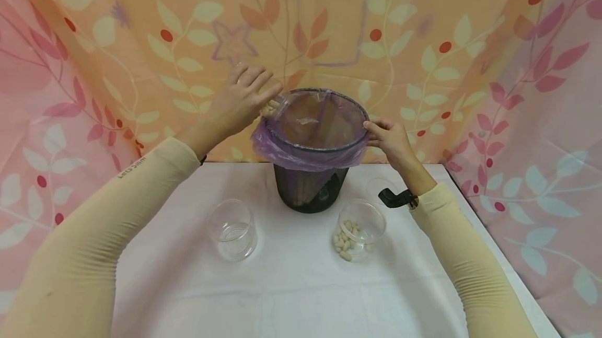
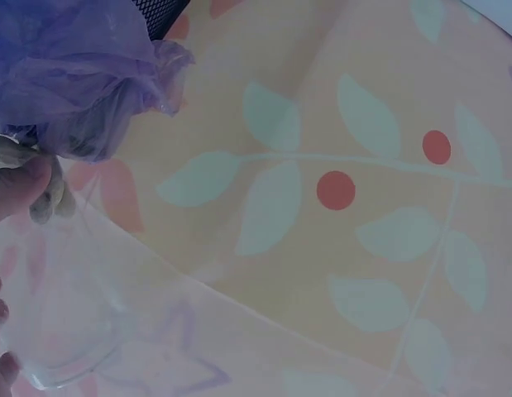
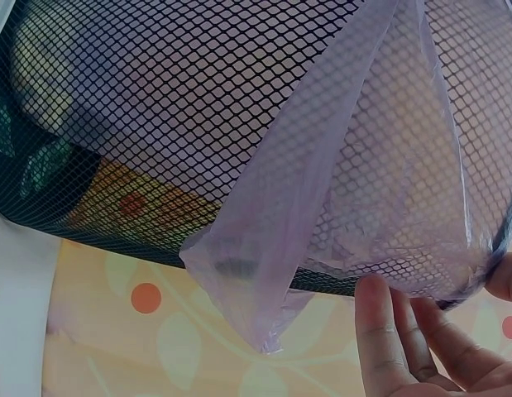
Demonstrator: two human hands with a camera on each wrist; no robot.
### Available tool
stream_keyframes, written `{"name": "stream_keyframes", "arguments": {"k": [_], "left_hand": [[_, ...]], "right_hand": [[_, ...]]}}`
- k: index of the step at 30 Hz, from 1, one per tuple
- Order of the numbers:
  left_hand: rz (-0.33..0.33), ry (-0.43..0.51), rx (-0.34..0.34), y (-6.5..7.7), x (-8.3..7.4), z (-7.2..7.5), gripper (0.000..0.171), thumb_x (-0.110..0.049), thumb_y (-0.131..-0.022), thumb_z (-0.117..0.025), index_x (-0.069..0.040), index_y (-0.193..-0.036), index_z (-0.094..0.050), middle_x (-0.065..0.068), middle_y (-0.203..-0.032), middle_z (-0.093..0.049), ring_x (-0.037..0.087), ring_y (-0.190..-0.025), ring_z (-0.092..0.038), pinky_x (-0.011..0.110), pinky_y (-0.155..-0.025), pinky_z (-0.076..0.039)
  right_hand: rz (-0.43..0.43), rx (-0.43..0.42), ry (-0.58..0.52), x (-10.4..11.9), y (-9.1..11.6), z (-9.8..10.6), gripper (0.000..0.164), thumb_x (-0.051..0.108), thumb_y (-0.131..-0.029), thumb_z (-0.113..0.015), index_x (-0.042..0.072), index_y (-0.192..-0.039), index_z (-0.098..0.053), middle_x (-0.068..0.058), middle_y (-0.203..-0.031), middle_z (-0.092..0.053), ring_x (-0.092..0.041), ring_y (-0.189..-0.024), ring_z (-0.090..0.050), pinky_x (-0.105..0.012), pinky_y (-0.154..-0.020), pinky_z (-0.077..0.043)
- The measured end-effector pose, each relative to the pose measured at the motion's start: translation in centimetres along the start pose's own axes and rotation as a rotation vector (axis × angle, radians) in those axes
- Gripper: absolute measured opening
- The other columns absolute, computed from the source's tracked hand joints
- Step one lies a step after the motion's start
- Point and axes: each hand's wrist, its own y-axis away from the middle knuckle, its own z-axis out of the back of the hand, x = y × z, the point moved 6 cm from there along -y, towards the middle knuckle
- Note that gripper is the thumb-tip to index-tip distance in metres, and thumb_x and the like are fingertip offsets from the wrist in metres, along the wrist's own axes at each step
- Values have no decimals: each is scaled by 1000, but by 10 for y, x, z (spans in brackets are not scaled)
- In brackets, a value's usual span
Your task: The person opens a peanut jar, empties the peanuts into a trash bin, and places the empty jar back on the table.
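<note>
My left hand (image 1: 244, 95) grips a clear plastic cup (image 2: 82, 322), tipped with its mouth at the left rim of a black mesh bin (image 1: 287, 186). Pale pieces that look like unshelled peanuts (image 1: 269, 109) lie at the cup's mouth, near my thumb. A purple plastic bag (image 1: 315, 158) lines the bin and folds down outside its rim. On the right side, my right hand (image 1: 390, 139) pinches the bin's rim, thumb at the edge and fingers (image 3: 377, 322) against the outside. The bin leans, its mouth facing partly toward me.
On the white-clothed table (image 1: 291, 296), an upright clear cup (image 1: 235, 244) stands front left of the bin. Front right, another clear cup (image 1: 371, 223) has several of the pale pieces (image 1: 346, 236) in it. A leaf-patterned curtain (image 1: 188, 61) hangs close behind and at both sides.
</note>
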Motion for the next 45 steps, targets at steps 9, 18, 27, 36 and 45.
{"name": "stream_keyframes", "arguments": {"k": [9, 18, 27, 36, 45], "left_hand": [[-101, -74, 17, -1, -7, 0, 54, -3, -87, -65, -17, -137, -54, 15, -144, -51, 32, -134, -44, 47, -116, -31], [-130, -40, 73, 0, -11, -1, 58, -4, -87, -66, -16, -141, -50, 17, -147, -47, 34, -137, -41, 50, -117, -28], [-27, -4, -17, 2, -6, -1, 63, -10, -78, -78, -13, -135, -53, 16, -138, -55, 34, -131, -48, 52, -109, -36], [-277, -228, 34, 0, -19, 2, 64, -3, -85, -69, -16, -144, -47, 11, -149, -46, 26, -141, -40, 45, -119, -27], [-357, -251, 35, -1, -25, 1, 72, -4, -81, -73, -16, -146, -44, 12, -152, -43, 27, -143, -37, 45, -119, -26]], "right_hand": [[-6, -9, 12, 1, 2, -1, 16, 16, -95, -63, 1, -100, -64, 9, -75, -64, -5, -65, -65, -17, -65, -56], [-4, -12, 24, 0, 0, -2, 40, 16, -96, -62, -16, -118, -54, 8, -76, -63, -4, -64, -64, -17, -64, -56], [1, -1, 0, 0, -2, -1, 37, 16, -95, -63, -14, -115, -55, 6, -76, -64, -5, -64, -65, -17, -64, -56], [-13, -11, 24, -1, -1, -1, 42, 17, -95, -62, -17, -120, -52, 7, -77, -64, -4, -65, -65, -17, -65, -56], [-9, -16, 38, -1, 0, -1, 44, 16, -96, -61, -17, -122, -51, 6, -80, -64, -3, -66, -65, -16, -65, -56]]}}
